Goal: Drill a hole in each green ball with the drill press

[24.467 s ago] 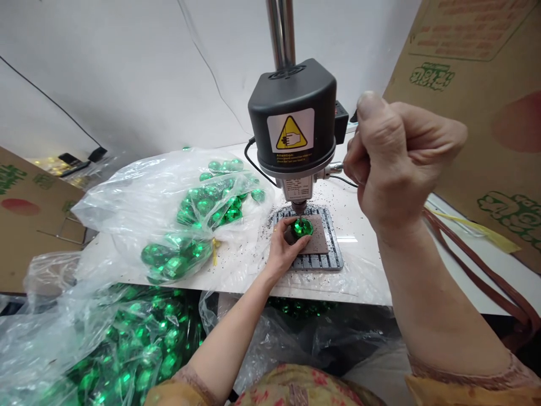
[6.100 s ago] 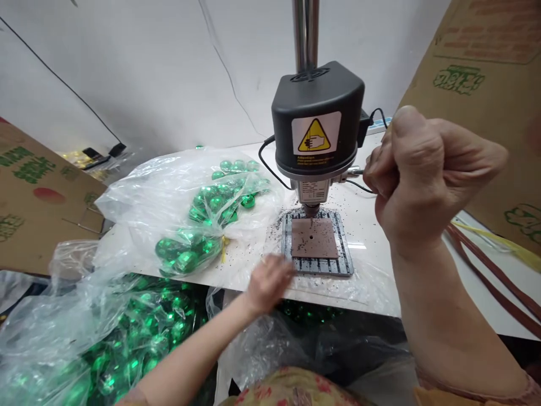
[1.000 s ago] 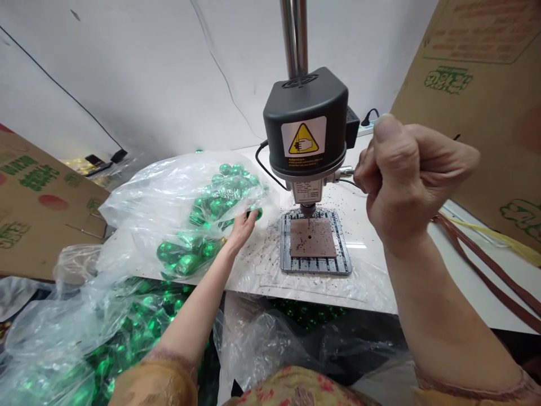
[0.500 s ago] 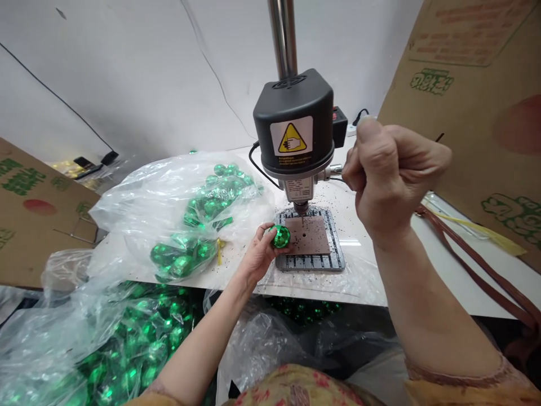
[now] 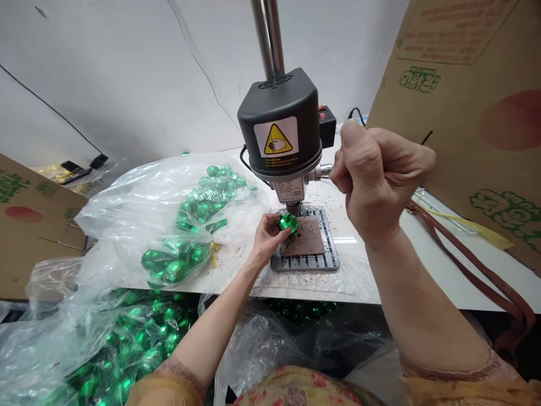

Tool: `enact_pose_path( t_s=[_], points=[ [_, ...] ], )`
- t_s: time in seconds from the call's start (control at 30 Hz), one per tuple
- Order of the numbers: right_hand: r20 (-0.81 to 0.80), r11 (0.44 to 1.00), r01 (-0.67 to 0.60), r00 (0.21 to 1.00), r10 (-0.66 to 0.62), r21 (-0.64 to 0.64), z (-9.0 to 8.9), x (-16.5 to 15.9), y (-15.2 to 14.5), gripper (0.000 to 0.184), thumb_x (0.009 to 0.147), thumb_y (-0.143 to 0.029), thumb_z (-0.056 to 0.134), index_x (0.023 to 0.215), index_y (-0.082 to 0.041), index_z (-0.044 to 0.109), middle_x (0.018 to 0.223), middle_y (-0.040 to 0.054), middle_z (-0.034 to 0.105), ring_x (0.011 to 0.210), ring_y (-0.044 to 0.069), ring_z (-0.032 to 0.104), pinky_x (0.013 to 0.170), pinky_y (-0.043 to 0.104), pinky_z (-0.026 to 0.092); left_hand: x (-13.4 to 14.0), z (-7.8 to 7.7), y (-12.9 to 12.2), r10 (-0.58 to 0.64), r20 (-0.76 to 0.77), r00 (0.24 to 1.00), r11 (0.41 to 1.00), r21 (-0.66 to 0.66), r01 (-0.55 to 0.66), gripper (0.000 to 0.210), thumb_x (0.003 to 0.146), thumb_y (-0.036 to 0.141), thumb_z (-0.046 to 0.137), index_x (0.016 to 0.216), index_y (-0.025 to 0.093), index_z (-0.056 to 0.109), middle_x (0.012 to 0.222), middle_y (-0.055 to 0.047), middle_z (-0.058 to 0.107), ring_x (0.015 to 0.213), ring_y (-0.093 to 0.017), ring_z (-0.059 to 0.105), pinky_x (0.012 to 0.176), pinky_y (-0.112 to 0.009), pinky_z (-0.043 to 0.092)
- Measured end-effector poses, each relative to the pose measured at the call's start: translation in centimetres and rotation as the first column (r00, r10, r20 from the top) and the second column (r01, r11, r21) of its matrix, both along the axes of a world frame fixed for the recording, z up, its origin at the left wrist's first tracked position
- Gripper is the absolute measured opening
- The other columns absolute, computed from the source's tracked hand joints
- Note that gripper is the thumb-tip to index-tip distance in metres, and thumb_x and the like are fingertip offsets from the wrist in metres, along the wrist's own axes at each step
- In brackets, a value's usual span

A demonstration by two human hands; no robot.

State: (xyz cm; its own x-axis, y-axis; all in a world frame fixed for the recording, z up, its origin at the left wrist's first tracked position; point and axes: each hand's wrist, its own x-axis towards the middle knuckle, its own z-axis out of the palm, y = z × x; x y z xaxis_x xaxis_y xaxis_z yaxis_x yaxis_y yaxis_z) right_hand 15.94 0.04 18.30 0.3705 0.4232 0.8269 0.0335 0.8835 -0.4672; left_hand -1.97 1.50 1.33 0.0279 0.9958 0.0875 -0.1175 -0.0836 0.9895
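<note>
1. Currently, left hand pinches a faceted green ball between thumb and fingers, over the far left part of a brown square board. Cannot tell whether ball and board touch.
2. Right hand, raised and well to the right of the left, curls tight round a lever. Only its silver end shows at the fingers; the grip is hidden in the fist.
3. Just right of the left thumb, a small dark hole in the board. Beneath the board, a slotted base plate, dark specks strewn about.
4. Directly beyond the left fingertips, near the ball: the chuck of a drill press, its black head left of the fist and bearing a yellow warning label.
5. Left of the left hand, on a white table: a clear plastic bag of green balls, yellow tie nearest the wrist.
6. Below the left forearm's left side, more bagged green balls, lower than the tabletop.
7. Right of the right forearm, a brown strap; behind the fist, a cardboard box.
</note>
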Motion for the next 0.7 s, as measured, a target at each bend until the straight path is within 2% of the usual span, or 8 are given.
enact_pose_path(
  t_s=[0.27, 0.43, 0.57, 0.7],
  points=[
    [0.057, 0.988, 0.13, 0.991, -0.125, -0.087, -0.1, 0.0, -0.2, 0.049, 0.09, -0.047, 0.061, 0.049, -0.024, 0.045, 0.041, -0.0021, 0.038, 0.039, 0.012, 0.038, 0.043, 0.036, 0.031, 0.1, -0.6, -0.1, -0.086, -0.004, 0.996, 0.995, 0.04, 0.086, 0.053, 0.064, 0.03, 0.093, 0.104, 0.019, 0.06, 0.109, -0.006, 0.069, 0.101, -0.018, 0.066, 0.093, -0.033, 0.052],
    [0.032, 0.991, 0.096, 0.995, -0.094, -0.09, -0.1, 0.0, -0.2, 0.049, 0.089, -0.046, 0.063, 0.048, -0.024, 0.047, 0.04, -0.0027, 0.037, 0.039, 0.012, 0.037, 0.043, 0.035, 0.033, 0.4, -1.1, -0.3, -0.093, -0.048, 0.994, 0.991, 0.089, 0.097, 0.056, 0.066, 0.03, 0.092, 0.111, 0.02, 0.062, 0.118, -0.008, 0.066, 0.109, -0.021, 0.065, 0.102, -0.039, 0.05],
    [0.004, 0.996, 0.054, 0.999, -0.053, -0.067, -0.2, 0.0, -0.2, 0.048, 0.088, -0.044, 0.065, 0.048, -0.024, 0.049, 0.04, -0.0032, 0.035, 0.038, 0.011, 0.037, 0.043, 0.035, 0.032, 0.7, -1.2, -0.8, -0.122, -0.13, 0.984, 0.975, 0.172, 0.144, 0.048, 0.072, 0.033, 0.088, 0.111, 0.021, 0.061, 0.131, -0.011, 0.06, 0.122, -0.025, 0.06, 0.11, -0.042, 0.046],
    [0.009, 0.994, 0.069, 0.998, -0.069, -0.086, -0.2, 0.0, -0.1, 0.05, 0.087, -0.048, 0.066, 0.047, -0.024, 0.047, 0.039, -0.003, 0.035, 0.038, 0.011, 0.035, 0.043, 0.036, 0.032, 1.4, -1.2, -1.5, -0.119, -0.144, 0.982, 0.976, 0.164, 0.142, 0.047, 0.073, 0.033, 0.087, 0.11, 0.022, 0.06, 0.131, -0.009, 0.06, 0.121, -0.024, 0.061, 0.109, -0.042, 0.046]
  ],
)
